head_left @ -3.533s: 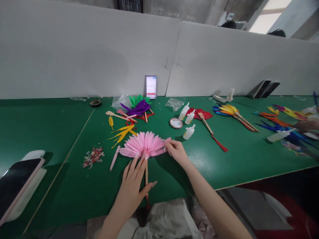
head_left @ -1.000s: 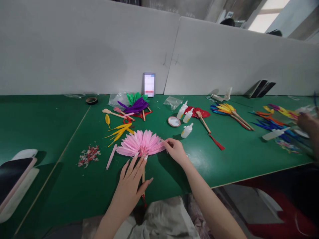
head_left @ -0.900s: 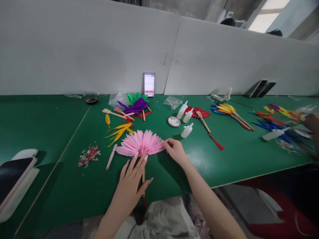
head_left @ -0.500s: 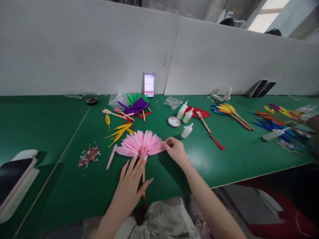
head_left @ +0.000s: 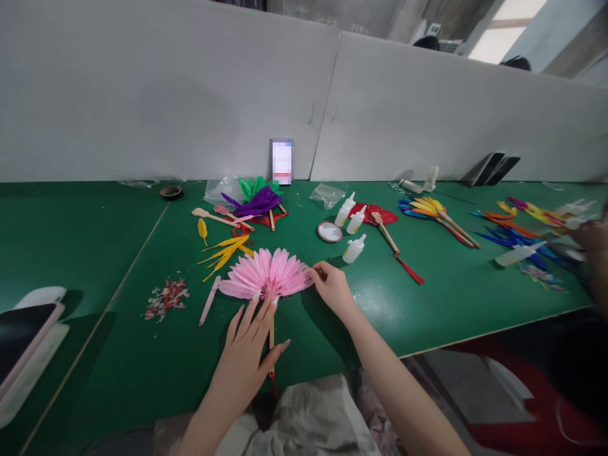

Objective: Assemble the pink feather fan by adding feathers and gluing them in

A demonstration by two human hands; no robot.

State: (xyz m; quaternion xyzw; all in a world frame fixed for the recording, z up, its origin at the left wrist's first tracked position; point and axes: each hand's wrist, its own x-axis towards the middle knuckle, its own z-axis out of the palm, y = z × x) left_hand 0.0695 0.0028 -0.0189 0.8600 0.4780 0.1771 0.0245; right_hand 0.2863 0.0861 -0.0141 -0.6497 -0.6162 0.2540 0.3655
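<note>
A pink feather fan (head_left: 266, 269) lies spread on the green table, its wooden handle (head_left: 272, 335) pointing toward me. My left hand (head_left: 247, 345) rests with outstretched fingers over the fan's base, fingertips touching the feathers where they meet the handle. At the fan's right edge, my right hand (head_left: 330, 285) pinches the tip of an outer pink feather between thumb and forefinger. A loose pink strip (head_left: 209, 301) lies left of the fan. Behind the fan are yellow feathers (head_left: 225, 253) and a single small yellow feather (head_left: 202, 230).
White squeeze bottles (head_left: 354, 249) stand near a small round dish (head_left: 329, 232). Red-and-white scraps (head_left: 166, 299) lie left. Purple feathers (head_left: 259, 201), a red fan (head_left: 384, 216) and a yellow-blue feather fan (head_left: 427, 208) lie farther back. Another person's hand (head_left: 591, 237) is at far right.
Both hands keep the same places on the fan. The whole view has shifted slightly, and the other person's hand at far right has come further into view.
</note>
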